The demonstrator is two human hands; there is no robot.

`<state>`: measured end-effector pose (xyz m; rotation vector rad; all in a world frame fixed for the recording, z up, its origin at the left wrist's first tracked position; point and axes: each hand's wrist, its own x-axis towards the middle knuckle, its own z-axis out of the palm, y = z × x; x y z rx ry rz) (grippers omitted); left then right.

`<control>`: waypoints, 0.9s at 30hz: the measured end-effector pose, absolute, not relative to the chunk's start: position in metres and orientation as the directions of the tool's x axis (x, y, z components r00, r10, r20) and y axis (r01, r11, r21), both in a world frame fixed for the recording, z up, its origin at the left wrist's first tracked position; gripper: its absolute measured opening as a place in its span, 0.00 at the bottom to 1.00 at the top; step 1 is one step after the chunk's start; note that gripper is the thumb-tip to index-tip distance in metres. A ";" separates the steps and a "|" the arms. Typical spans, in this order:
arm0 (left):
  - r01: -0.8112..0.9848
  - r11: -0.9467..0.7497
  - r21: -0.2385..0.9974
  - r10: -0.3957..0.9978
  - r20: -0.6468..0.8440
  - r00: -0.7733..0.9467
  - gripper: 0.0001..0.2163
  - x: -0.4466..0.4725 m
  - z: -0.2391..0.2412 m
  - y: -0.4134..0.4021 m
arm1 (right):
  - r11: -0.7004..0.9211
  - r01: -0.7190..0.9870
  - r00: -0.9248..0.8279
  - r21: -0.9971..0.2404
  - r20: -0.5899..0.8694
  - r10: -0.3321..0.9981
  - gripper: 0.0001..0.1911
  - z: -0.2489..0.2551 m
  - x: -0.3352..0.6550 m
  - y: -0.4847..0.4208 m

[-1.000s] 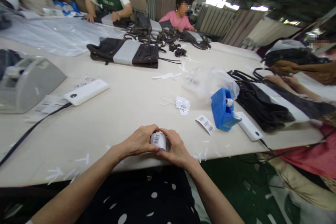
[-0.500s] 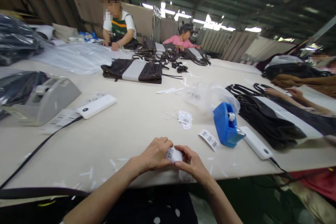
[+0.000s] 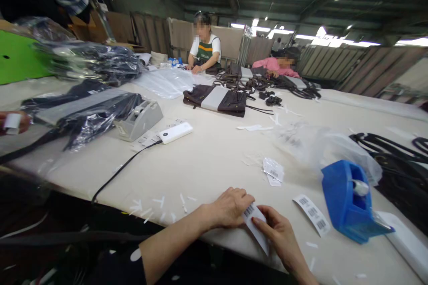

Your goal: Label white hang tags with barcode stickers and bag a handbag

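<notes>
At the near table edge, my left hand (image 3: pixel 230 207) pinches the upper end of a white barcode label strip (image 3: pixel 257 228). My right hand (image 3: pixel 277 234) grips the same strip from the right, thumb lying on its face. The strip slants down toward the table edge, with printed bars showing near my left fingers. To the right lies another barcode label strip (image 3: pixel 312 214), touched by neither hand. Beyond my hands sits a small pile of barcode tags (image 3: pixel 273 171). A blue tape dispenser (image 3: pixel 346 202) stands to the right of the loose strip.
A grey tape dispenser (image 3: pixel 142 120) and white power bank (image 3: pixel 176 132) with a black cable stand left. A dark bag (image 3: pixel 216 100) lies farther back. Plastic-wrapped goods (image 3: pixel 90 62) fill the left. Two co-workers sit across the table; another person's hand (image 3: pixel 15 122) shows at far left. Paper scraps litter the front.
The view has turned left, so things sit farther right. The label, curled between my hands before, now hangs straighter as a strip. Both hands still hold it.
</notes>
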<state>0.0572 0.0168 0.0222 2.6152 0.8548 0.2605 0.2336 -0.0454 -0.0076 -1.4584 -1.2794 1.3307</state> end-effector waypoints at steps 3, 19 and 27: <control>0.479 -0.670 0.567 0.618 0.067 0.784 0.24 0.057 0.022 0.016 | -0.204 0.108 -0.013 -0.973 -0.207 0.978 0.18 -0.008 0.233 -0.046; 0.078 0.248 0.966 0.743 -0.241 0.625 0.24 0.081 0.013 0.032 | -0.041 0.177 0.461 -0.983 0.046 0.886 0.12 0.008 0.293 -0.043; 0.133 0.481 0.867 0.672 -0.462 0.578 0.11 0.162 0.011 0.030 | -0.201 0.396 0.493 -0.896 0.023 0.870 0.12 0.007 0.375 -0.027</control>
